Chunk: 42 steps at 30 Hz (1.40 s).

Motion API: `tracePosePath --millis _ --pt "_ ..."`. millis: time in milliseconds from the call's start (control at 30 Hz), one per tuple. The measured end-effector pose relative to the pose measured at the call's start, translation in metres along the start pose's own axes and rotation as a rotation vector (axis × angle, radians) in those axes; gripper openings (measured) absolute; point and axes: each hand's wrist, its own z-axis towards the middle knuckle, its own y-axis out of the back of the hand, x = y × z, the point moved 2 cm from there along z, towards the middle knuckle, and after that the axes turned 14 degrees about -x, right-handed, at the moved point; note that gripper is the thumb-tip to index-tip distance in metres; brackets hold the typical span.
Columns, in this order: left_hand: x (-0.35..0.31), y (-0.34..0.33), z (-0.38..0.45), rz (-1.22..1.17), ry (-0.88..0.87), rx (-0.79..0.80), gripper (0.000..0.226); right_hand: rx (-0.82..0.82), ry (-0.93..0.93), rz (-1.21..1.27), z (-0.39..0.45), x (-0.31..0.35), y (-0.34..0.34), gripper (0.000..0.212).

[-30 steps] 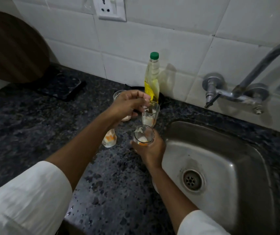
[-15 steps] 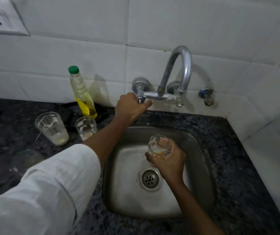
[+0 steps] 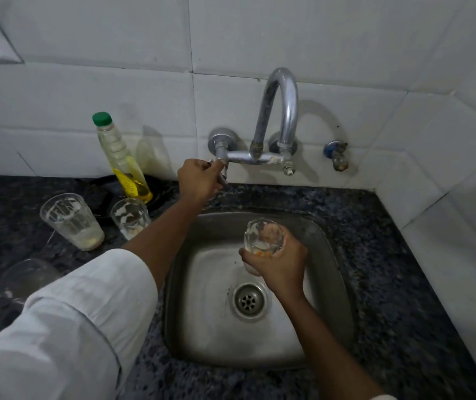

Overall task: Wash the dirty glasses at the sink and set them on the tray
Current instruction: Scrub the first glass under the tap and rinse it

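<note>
The right hand [image 3: 281, 262] grips a dirty glass [image 3: 263, 238] upright over the sink [image 3: 329, 255], fingers wrapped round its lower half, orange and white residue at the bottom. The glass sits below and slightly forward of the tap spout [image 3: 281, 111]. The left hand [image 3: 199, 179] reaches across to the wall and curls round the tap handle [image 3: 223, 171]. On the counter [image 3: 389, 226] to the left, well apart from both hands, stand two more dirty glasses [image 3: 72, 220] beside a bottle [image 3: 123, 160]; a third glass [image 3: 26, 280] lies partly hidden behind the left sleeve [image 3: 66, 327].
</note>
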Motion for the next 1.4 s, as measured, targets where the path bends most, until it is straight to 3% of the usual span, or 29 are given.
tracePosePath --millis 333,567,633,733,800,867,933,1000,1033,1100,1167,1233,1333,1400 --pt "0.007 -0.001 -0.001 -0.129 0.172 0.066 0.030 -0.039 -0.064 0.034 0.020 0.012 -0.005 0.044" --pt "0.010 0.005 -0.021 -0.210 0.237 0.125 0.029 -0.042 -0.081 0.036 0.031 0.018 -0.010 0.051" --pt "0.028 0.001 -0.051 -0.249 0.395 0.176 0.039 -0.069 -0.100 0.050 0.032 0.019 -0.011 0.050" --pt "0.061 -0.017 -0.116 -0.313 0.781 0.432 0.063 -0.137 -0.155 0.085 0.031 0.021 -0.013 0.047" --pt "0.069 -0.033 -0.142 -0.554 0.937 0.549 0.067 -0.142 -0.200 0.096 0.029 0.022 -0.015 0.049" --pt "0.067 -0.045 -0.146 -0.839 0.998 0.531 0.061 -0.047 -0.228 0.124 0.028 0.021 -0.015 0.050" --pt "0.067 -0.051 -0.136 -0.932 1.020 0.458 0.059 0.048 -0.114 0.034 0.025 0.022 -0.005 0.058" --pt "0.069 -0.052 -0.125 -0.892 1.046 0.404 0.061 -0.023 0.236 -0.159 0.025 0.025 0.013 0.067" --pt "0.069 -0.052 -0.120 -0.850 1.045 0.398 0.063 -0.051 0.421 -0.219 0.025 0.028 0.021 0.062" --pt "0.069 -0.051 -0.113 -0.783 1.018 0.446 0.064 0.175 0.602 -0.331 0.028 0.035 0.027 0.041" --pt "0.067 -0.052 -0.110 -0.688 0.994 0.526 0.060 0.512 0.646 -0.516 0.032 0.037 0.023 0.026" --pt "0.065 -0.052 -0.109 -0.531 0.947 0.568 0.053 0.670 0.670 -0.670 0.040 0.037 0.015 0.021" --pt "0.067 -0.049 -0.111 -0.549 0.879 0.528 0.046 0.744 0.369 -0.647 0.047 0.039 0.001 0.032" --pt "0.069 -0.046 -0.110 -0.736 0.811 0.527 0.039 0.805 -0.039 -0.317 0.047 0.034 -0.007 0.039"
